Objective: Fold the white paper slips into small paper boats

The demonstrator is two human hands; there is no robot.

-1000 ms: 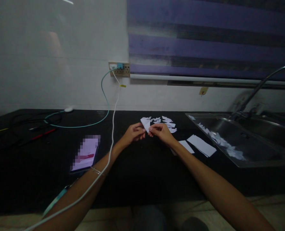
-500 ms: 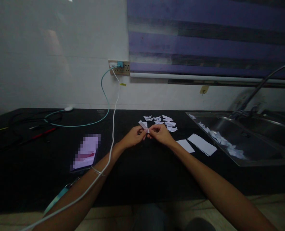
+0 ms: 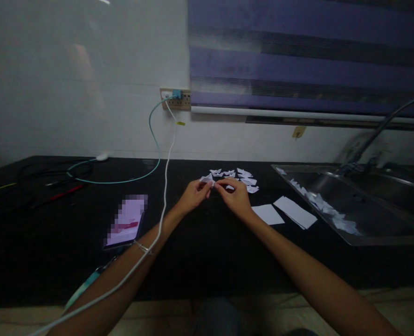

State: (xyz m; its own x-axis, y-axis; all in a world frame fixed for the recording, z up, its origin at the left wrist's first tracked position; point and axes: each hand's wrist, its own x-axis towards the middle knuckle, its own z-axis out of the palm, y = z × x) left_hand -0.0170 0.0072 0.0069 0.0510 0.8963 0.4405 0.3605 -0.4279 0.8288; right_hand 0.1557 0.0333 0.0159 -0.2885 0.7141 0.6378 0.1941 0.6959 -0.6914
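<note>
Between my two hands, above the dark counter, is a small folded white paper (image 3: 207, 178). My left hand (image 3: 195, 194) pinches its left side between thumb and fingers. The fingertips of my right hand (image 3: 235, 196) are closed on its right corner. Just behind my hands lie several folded paper boats (image 3: 246, 177), partly hidden by my right fingers. To the right of my right wrist are white paper sheets (image 3: 268, 214) and a stack of cut paper (image 3: 295, 213), both flat.
A phone (image 3: 127, 221) lies left of my left forearm. A white cable (image 3: 164, 186) crosses over that forearm. More folded papers (image 3: 320, 204) line the edge of the metal sink (image 3: 378, 219) at right. A teal cable (image 3: 123, 181) curls at the back left.
The folded paper has turned in my fingers, from a slanted strip to a flatter, pointed shape. My right hand has shifted slightly right. The whole view has moved a little.
</note>
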